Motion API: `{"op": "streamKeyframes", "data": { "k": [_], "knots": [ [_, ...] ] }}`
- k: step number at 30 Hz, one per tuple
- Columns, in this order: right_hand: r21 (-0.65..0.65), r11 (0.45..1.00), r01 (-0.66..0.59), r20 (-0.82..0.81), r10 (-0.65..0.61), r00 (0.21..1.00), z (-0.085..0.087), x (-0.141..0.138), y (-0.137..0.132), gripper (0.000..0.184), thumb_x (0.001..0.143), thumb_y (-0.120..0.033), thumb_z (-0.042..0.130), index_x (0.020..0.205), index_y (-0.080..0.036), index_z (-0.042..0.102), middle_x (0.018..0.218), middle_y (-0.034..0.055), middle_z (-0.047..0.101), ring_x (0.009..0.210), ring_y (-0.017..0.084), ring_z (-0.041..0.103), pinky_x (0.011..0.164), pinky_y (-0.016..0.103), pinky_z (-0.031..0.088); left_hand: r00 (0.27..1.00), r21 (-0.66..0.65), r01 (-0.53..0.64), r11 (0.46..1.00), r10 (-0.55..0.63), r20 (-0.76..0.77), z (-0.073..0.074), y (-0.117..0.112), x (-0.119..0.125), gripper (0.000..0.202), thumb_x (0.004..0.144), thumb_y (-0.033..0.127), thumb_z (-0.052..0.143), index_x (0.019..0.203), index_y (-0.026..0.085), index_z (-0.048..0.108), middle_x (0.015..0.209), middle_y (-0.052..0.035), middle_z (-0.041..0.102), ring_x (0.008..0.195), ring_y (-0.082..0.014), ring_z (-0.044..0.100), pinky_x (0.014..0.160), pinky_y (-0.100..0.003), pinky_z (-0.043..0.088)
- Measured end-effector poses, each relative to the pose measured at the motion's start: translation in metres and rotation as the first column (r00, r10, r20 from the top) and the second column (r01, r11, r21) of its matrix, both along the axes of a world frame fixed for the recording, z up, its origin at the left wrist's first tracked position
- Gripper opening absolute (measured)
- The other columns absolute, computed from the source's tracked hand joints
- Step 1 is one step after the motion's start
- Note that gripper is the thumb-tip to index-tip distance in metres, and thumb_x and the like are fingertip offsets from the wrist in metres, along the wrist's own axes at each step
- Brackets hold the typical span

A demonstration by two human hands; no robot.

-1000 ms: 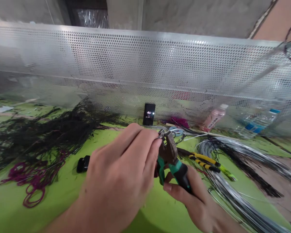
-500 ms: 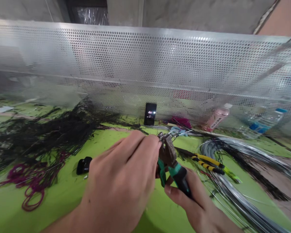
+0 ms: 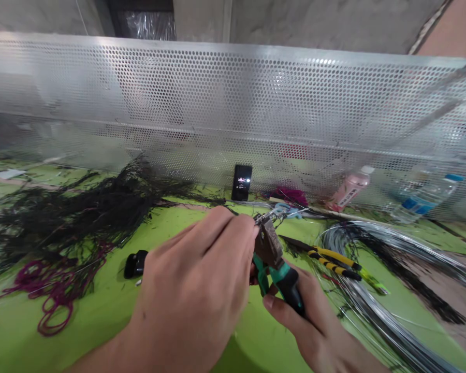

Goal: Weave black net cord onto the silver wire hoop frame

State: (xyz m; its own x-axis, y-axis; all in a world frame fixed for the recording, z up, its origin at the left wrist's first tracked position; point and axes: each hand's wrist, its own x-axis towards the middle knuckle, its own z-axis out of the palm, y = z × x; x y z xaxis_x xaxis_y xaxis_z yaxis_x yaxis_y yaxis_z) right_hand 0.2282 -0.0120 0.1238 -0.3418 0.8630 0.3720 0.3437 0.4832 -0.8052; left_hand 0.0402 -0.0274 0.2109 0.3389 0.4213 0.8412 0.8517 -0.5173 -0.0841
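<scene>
L hand (image 3: 194, 290), lower ctr of frame, has its fingers curled & pressed together, back of hand toward me; the tips pinch a small metal bit (image 3: 259, 218), mostly hidden. R hand (image 3: 308, 316), lower right of ctr, is wrapped round the handles of the green-and-black pliers (image 3: 278, 267), thumb along the near side. Pliers sit just right of the L fingers, abt mid-frame, head tilted up toward the metal bit; can't tell if the jaws touch it.

Just right of the pliers, a 2nd pair w/ yellow-and-black handles (image 3: 332, 263) lies on the green tabletop (image 3: 97, 331), next to a big coil of wire (image 3: 367, 305) that sweeps to the lower right. Black strands (image 3: 415, 285) lie inside the coil's curve.

Left of the L hand: sm. black case (image 3: 135, 263), then purple cord (image 3: 58, 295) & a pile of black strands (image 3: 81, 217), mid-left.

Farther back, nr ctr, a phone (image 3: 242, 183) stands against a perforated metal sheet (image 3: 217, 88) running the frame's full width. Right of it: purple yarn (image 3: 293, 196), a pink bottle (image 3: 351, 187) & a clear bottle w/ blue cap (image 3: 423, 202), both tilted.
</scene>
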Motion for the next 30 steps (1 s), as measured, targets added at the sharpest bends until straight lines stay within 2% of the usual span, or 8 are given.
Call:
{"op": "streamKeyframes", "data": {
  "k": [5, 12, 18, 24, 27, 30],
  "knots": [
    [0.031, 1.000, -0.001, 0.028, 0.000, 1.000, -0.003, 0.001, 0.000, 0.014, 0.090, -0.026, 0.052, 0.100, -0.025, 0.061, 0.072, -0.0021, 0.054, 0.060, 0.018, 0.050, 0.054, 0.031, 0.041, 1.000, -0.013, 0.009, 1.000, -0.009, 0.000, 0.001, 0.001, 0.002, 0.020, 0.092, 0.003, 0.057, 0.089, 0.016, 0.071, 0.086, 0.0002, 0.076, 0.065, -0.0139, 0.068, 0.051, -0.033, 0.046],
    [0.006, 1.000, -0.025, 0.038, 0.025, 0.999, -0.015, 0.001, -0.001, 0.006, 0.095, -0.026, 0.046, 0.093, -0.025, 0.051, 0.070, -0.0025, 0.053, 0.058, 0.016, 0.048, 0.053, 0.031, 0.038, 0.997, -0.098, 0.035, 0.995, -0.027, 0.074, -0.002, 0.000, 0.000, 0.016, 0.098, 0.012, 0.059, 0.091, 0.016, 0.073, 0.086, 0.0003, 0.075, 0.060, -0.0123, 0.066, 0.047, -0.030, 0.043],
    [0.010, 1.000, 0.016, 0.042, -0.017, 0.999, -0.023, -0.002, 0.008, 0.007, 0.093, -0.030, 0.051, 0.092, -0.023, 0.051, 0.077, 0.0005, 0.058, 0.064, 0.017, 0.050, 0.059, 0.032, 0.042, 0.993, -0.120, 0.059, 0.991, -0.046, 0.107, -0.002, 0.001, 0.001, 0.017, 0.098, 0.014, 0.059, 0.091, 0.016, 0.074, 0.088, -0.0013, 0.076, 0.067, -0.0135, 0.070, 0.045, -0.029, 0.041],
    [-0.031, 0.999, -0.009, 0.056, 0.011, 0.998, -0.015, -0.003, 0.014, 0.025, 0.101, -0.046, 0.047, 0.094, -0.023, 0.053, 0.077, 0.0007, 0.057, 0.066, 0.017, 0.049, 0.059, 0.032, 0.044, 0.993, -0.097, 0.029, 0.995, -0.017, 0.118, -0.001, 0.000, 0.003, 0.016, 0.098, 0.015, 0.059, 0.089, 0.016, 0.073, 0.083, -0.0001, 0.075, 0.064, -0.0126, 0.069, 0.047, -0.030, 0.041],
    [-0.057, 0.998, -0.014, 0.062, 0.018, 0.998, -0.010, -0.003, 0.013, 0.029, 0.102, -0.050, 0.048, 0.095, -0.023, 0.054, 0.078, 0.0003, 0.058, 0.069, 0.018, 0.052, 0.061, 0.032, 0.045, 0.988, -0.096, 0.031, 0.995, -0.016, 0.154, 0.000, 0.003, 0.001, 0.014, 0.096, 0.016, 0.062, 0.086, 0.018, 0.071, 0.077, 0.0023, 0.073, 0.063, -0.0115, 0.068, 0.052, -0.027, 0.045],
    [-0.081, 0.997, -0.012, 0.078, 0.018, 0.997, -0.004, 0.001, 0.011, 0.029, 0.102, -0.051, 0.050, 0.101, -0.023, 0.058, 0.083, 0.0016, 0.064, 0.075, 0.020, 0.058, 0.063, 0.032, 0.047, 0.973, -0.114, 0.049, 0.992, -0.021, 0.231, 0.003, 0.007, -0.003, 0.007, 0.093, 0.018, 0.065, 0.097, 0.019, 0.071, 0.081, 0.0041, 0.073, 0.063, -0.0093, 0.067, 0.060, -0.023, 0.049]
  ]
}}
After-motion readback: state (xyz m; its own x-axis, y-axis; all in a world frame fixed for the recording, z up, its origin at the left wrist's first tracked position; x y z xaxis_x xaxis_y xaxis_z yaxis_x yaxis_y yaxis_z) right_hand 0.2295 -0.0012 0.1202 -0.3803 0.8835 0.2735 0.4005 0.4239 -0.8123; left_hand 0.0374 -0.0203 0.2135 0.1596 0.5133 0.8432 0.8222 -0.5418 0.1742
